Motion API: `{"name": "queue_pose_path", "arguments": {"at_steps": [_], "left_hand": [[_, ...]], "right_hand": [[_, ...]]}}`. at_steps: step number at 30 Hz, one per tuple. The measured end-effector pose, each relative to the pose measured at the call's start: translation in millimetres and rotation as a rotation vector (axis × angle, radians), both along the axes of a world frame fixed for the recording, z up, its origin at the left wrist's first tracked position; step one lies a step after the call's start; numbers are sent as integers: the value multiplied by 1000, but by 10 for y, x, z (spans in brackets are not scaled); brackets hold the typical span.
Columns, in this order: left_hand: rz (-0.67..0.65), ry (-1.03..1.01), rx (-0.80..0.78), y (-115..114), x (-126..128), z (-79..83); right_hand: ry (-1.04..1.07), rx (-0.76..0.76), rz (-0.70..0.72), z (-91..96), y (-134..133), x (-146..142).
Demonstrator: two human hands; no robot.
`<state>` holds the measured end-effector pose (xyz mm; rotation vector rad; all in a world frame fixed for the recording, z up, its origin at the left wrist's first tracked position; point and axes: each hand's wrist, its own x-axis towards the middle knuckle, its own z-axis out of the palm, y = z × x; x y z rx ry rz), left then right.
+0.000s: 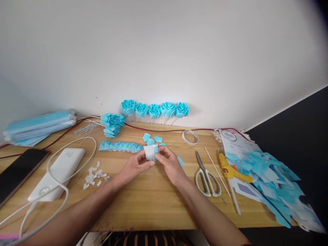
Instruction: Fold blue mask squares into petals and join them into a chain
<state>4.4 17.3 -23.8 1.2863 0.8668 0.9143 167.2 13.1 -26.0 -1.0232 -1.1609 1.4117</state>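
Observation:
Both my hands hold a small white and blue fabric piece over the middle of the table. My left hand pinches its left edge between thumb and fingers. On the other side, my right hand grips the blue, folded-looking right edge with its thumb in front. Just behind lie several cut blue petals. A row of overlapping blue petals stretches to the left of the held piece. Another petal lies beside my right hand.
Several blue flowers on sticks lean against the wall. Scissors, a wooden stick, a yellow glue gun and blue scraps lie right. Tape sits behind. Left are white scraps, a power bank and a phone.

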Motion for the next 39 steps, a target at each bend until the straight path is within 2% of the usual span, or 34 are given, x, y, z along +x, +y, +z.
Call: {"name": "queue_pose_path", "arguments": {"at_steps": [3, 7, 12, 18, 23, 28, 34, 39], "left_hand": [[33, 3, 10, 16, 4, -39], [5, 119, 48, 33, -12, -123], [-14, 287, 139, 39, -38, -139], [169, 166, 130, 94, -78, -45], [281, 79, 75, 117, -72, -73], [315, 55, 66, 134, -73, -116], [314, 117, 75, 147, -102, -103], [312, 174, 153, 175, -123, -101]], "right_hand": [[10, -21, 56, 2, -12, -8], [24, 4, 127, 34, 3, 61], [-175, 100, 94, 87, 46, 196], [-299, 175, 6, 87, 82, 250], [-328, 166, 11, 39, 86, 234], [-268, 124, 13, 4, 97, 222], [-242, 116, 3, -18, 118, 227], [-245, 117, 14, -15, 135, 227]]}}
